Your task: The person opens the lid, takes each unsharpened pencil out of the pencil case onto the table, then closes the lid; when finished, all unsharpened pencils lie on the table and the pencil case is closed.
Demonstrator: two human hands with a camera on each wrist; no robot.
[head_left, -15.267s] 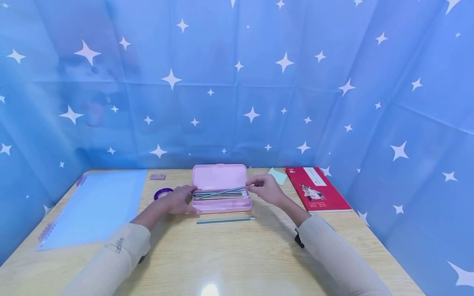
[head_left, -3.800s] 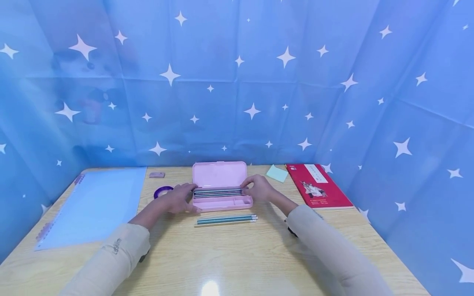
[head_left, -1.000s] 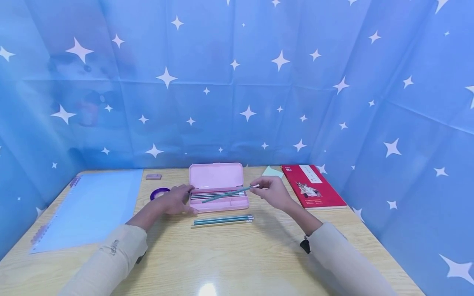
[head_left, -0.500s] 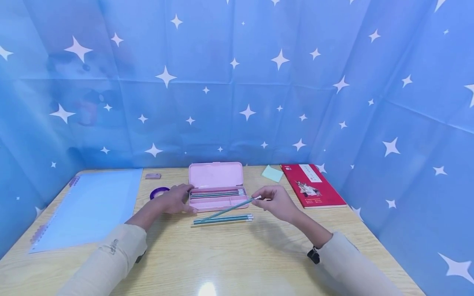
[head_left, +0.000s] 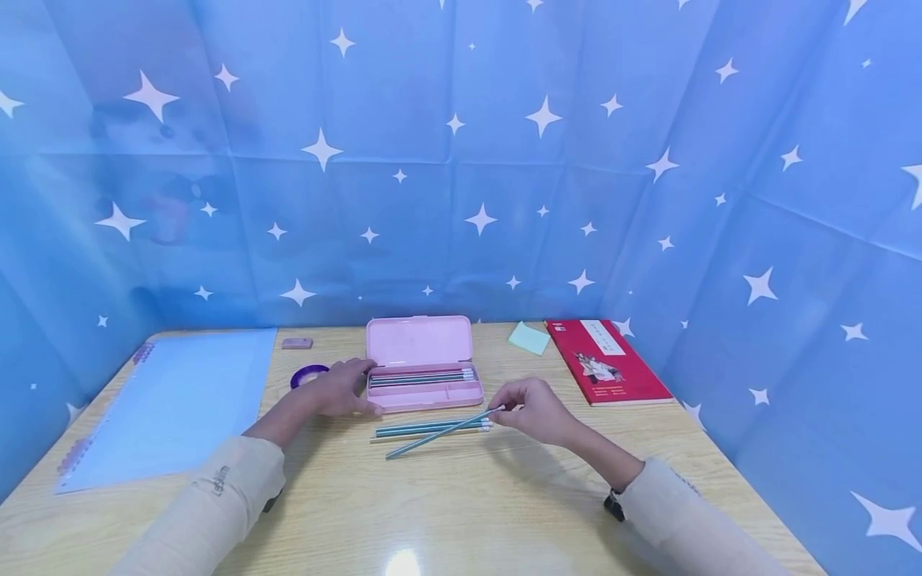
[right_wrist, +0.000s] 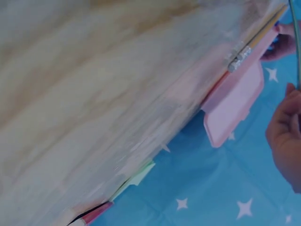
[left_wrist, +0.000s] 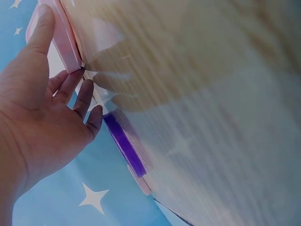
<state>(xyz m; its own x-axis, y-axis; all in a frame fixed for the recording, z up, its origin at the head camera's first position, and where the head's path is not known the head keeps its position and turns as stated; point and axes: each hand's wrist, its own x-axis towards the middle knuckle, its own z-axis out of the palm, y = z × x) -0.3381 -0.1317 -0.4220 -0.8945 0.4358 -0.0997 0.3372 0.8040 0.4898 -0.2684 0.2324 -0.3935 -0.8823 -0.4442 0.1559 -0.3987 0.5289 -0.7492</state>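
Note:
An open pink pencil case point(head_left: 419, 342) stands near the back of the table, with several pencils lying in its rear compartment. My left hand point(head_left: 334, 390) holds its left end, thumb at the front corner and fingers toward the back, as the left wrist view also shows on the pink case point(left_wrist: 66, 44). Between thumb and fingers my right hand point(head_left: 539, 412) pinches a teal pencil point(head_left: 435, 434) near its eraser end. This pencil slants over a small row of pencils point(head_left: 412, 430), teal ones and a yellowish one, in front of the case.
Left of the case are a purple tape roll point(head_left: 308, 373), a small eraser point(head_left: 297, 343) and a large pale blue sheet point(head_left: 180, 408). To the right lie a light green sticky note point(head_left: 529, 338) and a red book point(head_left: 612, 364). A starry blue curtain point(head_left: 425, 200) hangs behind.
My right hand has lifted the teal pencil out of the case and brought it forward over the pencils on the table. The row there has grown since the earliest frame. My left hand stays put.

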